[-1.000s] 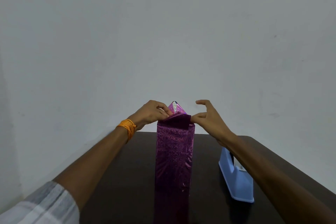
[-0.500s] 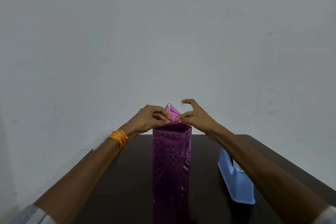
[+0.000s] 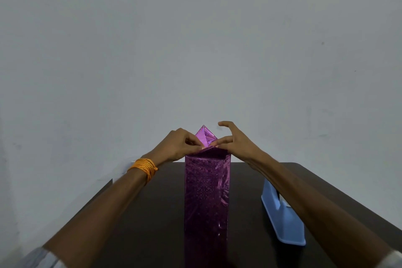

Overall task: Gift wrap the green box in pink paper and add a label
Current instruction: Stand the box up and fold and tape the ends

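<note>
Pink-wrapped box (image 3: 206, 193) standing upright, long axis vertical, top flap (image 3: 204, 135) pointing up, left grip (image 3: 176, 146) pinching it, right grip (image 3: 235, 143) opposite, straight finger (image 3: 221, 141) pressing it

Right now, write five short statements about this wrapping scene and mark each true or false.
1. The box stands upright on the table, covered in pink paper. True.
2. The blue dispenser sits left of the box. False: it sits to the right, partly under the right forearm.
3. The left hand and right hand are both at the box's top end. True.
4. The orange band is on the right wrist. False: it is on the left wrist.
5. The top end is folded flat. False: a pointed flap stands up between the hands.
</note>
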Demonstrator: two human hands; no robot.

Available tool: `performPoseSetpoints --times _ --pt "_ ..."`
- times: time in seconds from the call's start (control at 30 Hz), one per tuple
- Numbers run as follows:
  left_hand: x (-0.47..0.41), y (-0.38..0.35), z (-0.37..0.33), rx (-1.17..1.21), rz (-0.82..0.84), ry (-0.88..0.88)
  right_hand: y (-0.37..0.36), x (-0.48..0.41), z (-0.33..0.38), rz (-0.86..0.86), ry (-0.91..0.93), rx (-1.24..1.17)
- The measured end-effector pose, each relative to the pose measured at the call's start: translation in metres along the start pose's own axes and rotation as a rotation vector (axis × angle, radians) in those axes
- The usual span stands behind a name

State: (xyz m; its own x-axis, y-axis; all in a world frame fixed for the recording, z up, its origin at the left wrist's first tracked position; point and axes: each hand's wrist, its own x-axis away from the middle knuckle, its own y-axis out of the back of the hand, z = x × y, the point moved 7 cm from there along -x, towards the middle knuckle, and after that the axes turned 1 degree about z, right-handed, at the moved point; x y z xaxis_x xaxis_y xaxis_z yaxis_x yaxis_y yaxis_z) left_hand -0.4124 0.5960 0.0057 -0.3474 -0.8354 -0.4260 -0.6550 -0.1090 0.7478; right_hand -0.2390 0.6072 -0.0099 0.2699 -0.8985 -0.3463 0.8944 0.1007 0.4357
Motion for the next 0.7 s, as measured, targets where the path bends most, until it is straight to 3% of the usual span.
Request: performPoseSetpoints --times 0.37,0.7 --pt "0.001 -0.01 0.001 0.032 0.09 -0.021 0.0 -0.001 -0.004 -0.002 0.003 -0.004" --pt "0.006 -0.011 0.001 0.062 0.047 -0.054 0.001 -0.004 -0.007 -0.015 0.024 -0.012"
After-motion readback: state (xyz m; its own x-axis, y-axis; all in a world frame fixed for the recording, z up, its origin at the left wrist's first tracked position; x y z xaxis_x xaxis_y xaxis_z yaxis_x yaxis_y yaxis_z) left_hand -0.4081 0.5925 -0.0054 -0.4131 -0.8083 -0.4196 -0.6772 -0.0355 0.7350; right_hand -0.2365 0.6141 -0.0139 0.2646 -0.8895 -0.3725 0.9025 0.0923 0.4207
